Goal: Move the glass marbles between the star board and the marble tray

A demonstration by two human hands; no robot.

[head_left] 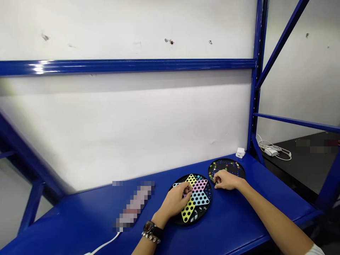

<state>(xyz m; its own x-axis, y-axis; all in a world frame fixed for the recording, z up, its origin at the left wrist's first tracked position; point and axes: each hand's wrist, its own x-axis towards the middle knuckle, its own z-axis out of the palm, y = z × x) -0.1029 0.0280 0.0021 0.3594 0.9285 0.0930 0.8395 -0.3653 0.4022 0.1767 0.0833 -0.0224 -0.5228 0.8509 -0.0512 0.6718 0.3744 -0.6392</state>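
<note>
A round black Chinese checkers board [198,198] with a yellow, pink and blue star lies on the blue bench. My left hand [176,202] rests on the board's left side, fingers curled in a pinch over the star's centre; what they hold is too small to make out. To the right sits a round black tray [233,165] with several coloured marbles. My right hand [225,180] lies on the tray's near left edge, fingers curled down among the marbles. A watch and bracelet are on my left wrist.
The blue bench [239,219] has a white wall behind and blue shelf beams above. A blurred flat object [134,207] with a white cable lies left of the board. A small white charger [240,152] stands at the back right. A black table [297,163] with white cables is further right.
</note>
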